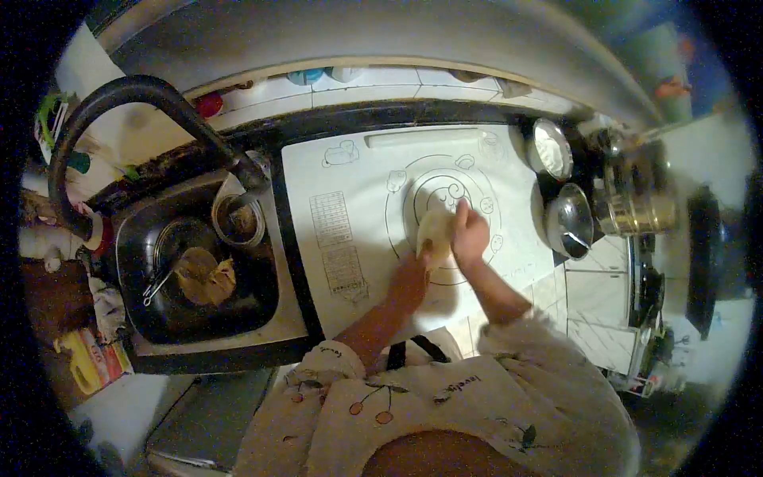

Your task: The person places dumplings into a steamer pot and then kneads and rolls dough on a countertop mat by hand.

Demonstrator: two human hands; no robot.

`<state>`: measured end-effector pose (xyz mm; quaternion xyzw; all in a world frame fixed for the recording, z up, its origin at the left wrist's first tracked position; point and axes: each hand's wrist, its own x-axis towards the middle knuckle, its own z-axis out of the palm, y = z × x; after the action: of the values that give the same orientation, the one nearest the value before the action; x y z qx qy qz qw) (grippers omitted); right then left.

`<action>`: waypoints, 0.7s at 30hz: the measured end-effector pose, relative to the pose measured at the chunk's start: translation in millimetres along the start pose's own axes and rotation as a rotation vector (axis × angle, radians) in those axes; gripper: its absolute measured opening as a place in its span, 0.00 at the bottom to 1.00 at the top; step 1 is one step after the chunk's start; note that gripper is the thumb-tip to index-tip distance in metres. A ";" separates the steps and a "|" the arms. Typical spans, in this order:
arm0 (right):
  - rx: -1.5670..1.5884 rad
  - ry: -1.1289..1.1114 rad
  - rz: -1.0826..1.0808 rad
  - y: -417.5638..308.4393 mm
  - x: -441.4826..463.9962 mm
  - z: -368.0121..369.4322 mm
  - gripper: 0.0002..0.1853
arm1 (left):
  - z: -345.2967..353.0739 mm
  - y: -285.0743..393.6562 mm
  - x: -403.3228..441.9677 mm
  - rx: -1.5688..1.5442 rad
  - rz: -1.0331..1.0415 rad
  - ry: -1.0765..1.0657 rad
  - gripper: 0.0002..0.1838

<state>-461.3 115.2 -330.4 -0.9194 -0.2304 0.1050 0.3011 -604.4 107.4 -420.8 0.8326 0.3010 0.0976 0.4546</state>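
A pale, flattened piece of dough (433, 226) hangs between my two hands above the white printed pastry mat (366, 171). My left hand (417, 270) is closed on its lower left edge. At the dough's right side my right hand (471, 237) grips it, thumb pointing up. Most fingertips are hidden behind the dough or too blurred to make out. Beyond my hands, a pale rolling pin (425, 138) lies along the mat's far edge. The mat bears circles, small drawings and printed tables.
Right of the mat stand a metal bowl with white contents (551, 149) and a shiny metal bowl (569, 219) with a utensil in it. A stacked steamer (640, 191) is farther right. On the left, a black sink (135, 306) holds several things under a curved black faucet (143, 83).
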 end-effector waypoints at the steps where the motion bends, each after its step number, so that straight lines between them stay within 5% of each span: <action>1: -0.090 0.111 -0.130 10.8 -25.4 10.9 0.26 | 0.8 -1.9 -1.0 0.006 -0.007 -0.020 0.32; 4: -0.098 0.374 -0.517 34.7 -7.0 46.5 0.20 | -20.9 9.3 2.6 -0.056 -0.018 -0.055 0.32; 6: -0.220 0.319 -0.449 12.9 27.7 52.0 0.17 | -47.2 29.4 8.7 -0.101 -0.159 -0.137 0.31; 8: -0.334 0.478 -0.503 10.3 65.8 64.9 0.16 | -38.1 34.2 10.5 -0.158 -0.100 -0.007 0.31; 10: -0.361 0.559 -0.451 -1.9 92.4 67.7 0.16 | -9.0 17.4 13.4 -0.209 0.122 0.352 0.31; 11: -0.354 0.553 -0.439 -9.5 95.8 64.1 0.18 | -3.6 7.9 16.8 -0.323 0.163 0.379 0.30; 14: -0.298 0.171 -0.198 -7.7 74.2 58.7 0.21 | -9.7 10.7 19.6 -0.595 -0.189 0.328 0.27; 16: -0.087 0.265 -0.475 -13.8 26.8 31.9 0.24 | -1.9 -3.3 24.3 -0.502 -0.222 0.269 0.29; 18: -0.083 0.137 -0.264 -23.2 -23.9 11.0 0.19 | -2.1 -6.2 21.5 -0.498 -0.244 0.232 0.30; 21: -0.045 0.304 -0.593 4.8 -37.4 42.2 0.17 | -11.2 -3.7 14.6 -0.478 -0.241 0.240 0.27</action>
<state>-506.2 114.9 -364.8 -0.8237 -0.4427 -0.1307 0.3293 -599.1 125.4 -419.1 0.6424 0.4179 0.2088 0.6075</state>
